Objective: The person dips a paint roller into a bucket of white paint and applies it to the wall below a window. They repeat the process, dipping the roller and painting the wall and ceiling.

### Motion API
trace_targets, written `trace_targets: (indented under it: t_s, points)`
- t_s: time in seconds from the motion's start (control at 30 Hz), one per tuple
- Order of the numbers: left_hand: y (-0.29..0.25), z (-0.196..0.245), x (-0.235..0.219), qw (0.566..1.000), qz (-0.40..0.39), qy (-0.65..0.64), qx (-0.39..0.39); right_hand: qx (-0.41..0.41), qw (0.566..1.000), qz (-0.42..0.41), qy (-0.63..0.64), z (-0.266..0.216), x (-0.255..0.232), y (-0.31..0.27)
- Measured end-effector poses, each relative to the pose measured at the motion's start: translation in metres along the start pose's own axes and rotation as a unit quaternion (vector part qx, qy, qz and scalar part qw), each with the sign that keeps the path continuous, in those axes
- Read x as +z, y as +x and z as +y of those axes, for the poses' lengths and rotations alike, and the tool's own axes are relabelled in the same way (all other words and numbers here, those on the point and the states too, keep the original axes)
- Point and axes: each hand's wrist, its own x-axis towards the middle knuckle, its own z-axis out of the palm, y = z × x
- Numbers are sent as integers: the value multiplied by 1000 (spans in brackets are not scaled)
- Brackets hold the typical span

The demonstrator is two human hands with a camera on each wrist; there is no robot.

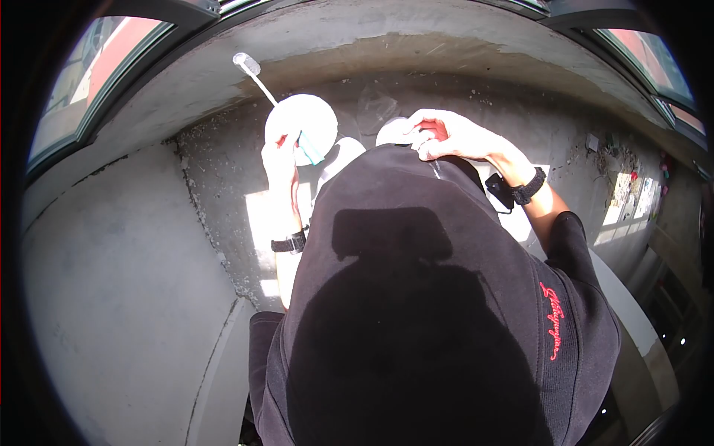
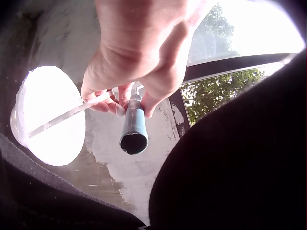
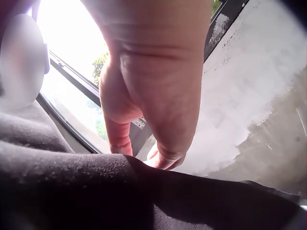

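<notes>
The left hand [image 1: 280, 160] grips a small roller by its blue-green handle [image 1: 311, 148]; the pale rod runs up to a white roller head [image 1: 246, 64]. A white round container [image 1: 316, 111] is beside that hand. In the left wrist view, the left hand [image 2: 139, 57] holds the blue handle [image 2: 135, 127] and a pale strip [image 2: 64, 116] that crosses the white container [image 2: 53, 143]. The right hand [image 1: 454, 135] has bent fingers at the front edge of the dark shirt [image 1: 416, 186], pinching it. In the right wrist view, fabric [image 3: 120, 177] partly hides the right hand's [image 3: 156, 96] fingertips.
A curved grey wall [image 1: 312, 52] with window frames stands in front. A pale panel [image 1: 126, 282] is at the left. Small debris [image 1: 628, 167] lies on the floor at the right. Near the right wrist hangs a small black device [image 1: 500, 192].
</notes>
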Motion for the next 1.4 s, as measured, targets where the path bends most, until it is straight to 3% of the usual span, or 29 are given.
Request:
trace_targets:
  t_s: [0.1, 0.43, 1.4]
  points:
    - [-1, 0, -4, 1000, -3, -2, -7, -7, 999, 3, -34, -7, -2, -1]
    - [0, -2, -8, 1000, -6, 0, -18, 17, 997, 44, 56, -16, 4, -4]
    - [3, -5, -7, 1000, 2, -9, -3, 15, 998, 43, 45, -11, 6, -1]
